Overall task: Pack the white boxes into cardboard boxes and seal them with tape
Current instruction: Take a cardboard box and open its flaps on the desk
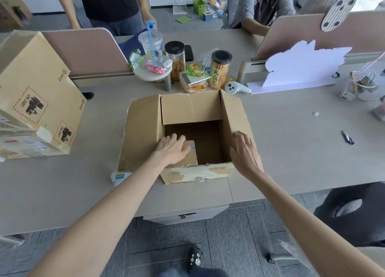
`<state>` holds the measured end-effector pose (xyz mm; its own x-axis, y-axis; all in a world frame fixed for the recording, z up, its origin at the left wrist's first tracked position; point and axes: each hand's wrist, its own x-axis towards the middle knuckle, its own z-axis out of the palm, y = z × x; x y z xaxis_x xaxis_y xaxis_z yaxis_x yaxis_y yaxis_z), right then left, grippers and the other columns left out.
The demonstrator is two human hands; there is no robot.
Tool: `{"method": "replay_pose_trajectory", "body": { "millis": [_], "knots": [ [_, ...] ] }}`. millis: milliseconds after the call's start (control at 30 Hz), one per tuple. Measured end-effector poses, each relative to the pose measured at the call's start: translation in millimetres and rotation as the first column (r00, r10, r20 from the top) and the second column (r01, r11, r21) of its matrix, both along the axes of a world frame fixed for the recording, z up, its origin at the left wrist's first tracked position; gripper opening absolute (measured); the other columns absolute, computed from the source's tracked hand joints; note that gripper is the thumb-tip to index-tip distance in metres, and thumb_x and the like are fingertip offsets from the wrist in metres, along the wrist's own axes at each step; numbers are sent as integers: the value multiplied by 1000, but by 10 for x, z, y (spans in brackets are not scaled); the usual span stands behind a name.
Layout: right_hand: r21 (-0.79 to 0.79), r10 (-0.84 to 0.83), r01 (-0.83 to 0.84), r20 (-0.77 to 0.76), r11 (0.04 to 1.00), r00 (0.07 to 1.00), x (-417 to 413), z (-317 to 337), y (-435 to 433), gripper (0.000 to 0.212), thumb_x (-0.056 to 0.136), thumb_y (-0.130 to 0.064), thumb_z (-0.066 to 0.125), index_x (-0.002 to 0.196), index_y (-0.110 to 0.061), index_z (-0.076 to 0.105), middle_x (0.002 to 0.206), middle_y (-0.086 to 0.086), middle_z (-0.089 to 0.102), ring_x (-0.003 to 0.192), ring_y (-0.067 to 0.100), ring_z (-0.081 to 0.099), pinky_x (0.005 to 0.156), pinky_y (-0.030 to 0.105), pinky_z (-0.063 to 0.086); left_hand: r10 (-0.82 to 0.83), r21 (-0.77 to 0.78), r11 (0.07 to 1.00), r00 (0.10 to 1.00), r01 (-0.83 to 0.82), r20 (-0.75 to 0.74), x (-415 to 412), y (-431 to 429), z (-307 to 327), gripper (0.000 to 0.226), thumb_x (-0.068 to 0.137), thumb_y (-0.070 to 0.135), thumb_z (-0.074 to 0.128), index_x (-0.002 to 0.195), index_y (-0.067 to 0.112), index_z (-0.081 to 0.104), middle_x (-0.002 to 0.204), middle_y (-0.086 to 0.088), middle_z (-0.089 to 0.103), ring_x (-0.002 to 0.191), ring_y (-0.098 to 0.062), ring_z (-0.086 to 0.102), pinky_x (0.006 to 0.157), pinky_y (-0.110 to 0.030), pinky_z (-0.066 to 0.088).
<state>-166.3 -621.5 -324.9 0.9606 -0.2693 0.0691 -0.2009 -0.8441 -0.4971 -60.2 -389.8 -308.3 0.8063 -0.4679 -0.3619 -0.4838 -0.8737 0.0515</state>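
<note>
We see the cardboard box (143, 130) standing open on the bench (291, 151), close to its near edge. Our hands are apart and flat, fingers straight, clamped on nothing. The left hand (174, 149) presses on a near flap folded into the box, which covers part of the opening. The right hand (244, 151) rests on the box's right flap. The far flap also hangs inward. Left of the box a printed carton (37, 93) leans on pale labelled boxes (14, 143). Behind the box crowd a plastic cup (151, 45), snack jars (219, 70), a white controller (236, 87) and a white foam board (302, 66).
</note>
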Motion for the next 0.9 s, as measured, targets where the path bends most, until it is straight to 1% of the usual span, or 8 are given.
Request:
{"method": "replay_pose_trajectory", "body": {
  "millis": [100, 200, 300, 433, 500, 633, 767, 900],
  "knots": [
    [-20, 45, -44, 45, 999, 998, -74, 64, 0, 44, 92, -9, 52, 136, -9, 47, 142, 6, 48, 123, 27, 48, 95, 39, 44, -7, -175, 984, 978, 44, 208, 3, 50, 271, 37, 103, 40, 35, 126, 13, 48, 122, -13, 52, 108, -30, 55, 99, -44, 41],
    [-34, 93, -90, 74, 995, 993, -155, 144, 14, 38, 92, -5, 51, 130, -8, 55, 135, 5, 54, 116, 27, 54, 90, 38, 47, 0, -412, 896, 929, 164, 370, -163, 167, 595, 19, 101, 27, 44, 103, 12, 56, 102, -5, 57, 85, -20, 58, 83, -40, 51],
    [-45, 114, -111, 80, 993, 990, -288, 229, 95, 34, 93, -6, 49, 126, -10, 59, 133, 2, 56, 111, 23, 57, 83, 33, 47, 10, -506, 836, 915, 213, 403, -489, 292, 861, 21, 102, 23, 45, 88, 13, 57, 81, 1, 58, 60, -16, 51, 56, -33, 49],
    [-62, 182, -177, 77, 982, 980, -521, 300, 213, 30, 96, -9, 50, 124, -12, 61, 132, 0, 56, 103, 23, 60, 81, 32, 45, 41, -525, 838, 943, 148, 331, -1020, 479, 982, 30, 103, 30, 42, 79, 15, 52, 60, 7, 48, 50, -13, 43, 48, -27, 32],
    [-59, 183, -179, 69, 982, 981, -629, 298, 264, 30, 96, -9, 50, 124, -12, 61, 132, 0, 56, 110, 23, 58, 83, 36, 49, 35, -519, 851, 975, 85, 218, -1201, 562, 898, 28, 103, 34, 42, 86, 18, 58, 68, 12, 56, 57, -9, 50, 50, -25, 34],
    [-45, 203, -200, 60, 979, 977, -797, 280, 351, 31, 94, -8, 51, 123, -13, 60, 132, 0, 56, 115, 25, 56, 87, 42, 52, -37, -488, 871, 998, 54, 45, -1388, 691, 512, 23, 99, 25, 52, 121, 27, 61, 122, 9, 60, 107, -12, 56, 77, -33, 50],
    [-60, 224, -222, 35, 973, 974, -876, 287, 429, 32, 95, -9, 50, 126, -14, 59, 135, -1, 53, 115, 23, 56, 86, 38, 51, -56, -342, 933, 984, 112, 170, -1399, 656, 153, 55, 94, 16, 60, 147, 23, 42, 148, 1, 41, 134, -19, 37, 104, -38, 38],
    [-87, 263, -262, -1, 961, 965, -816, 336, 456, 35, 95, -7, 49, 128, -12, 58, 138, -1, 52, 120, 22, 52, 87, 36, 47, -17, -244, 965, 956, 92, 294, -1319, 524, 25, 64, 90, 14, 65, 148, 23, 38, 138, -4, 48, 126, -24, 42, 105, -45, 36]
  ]
}}
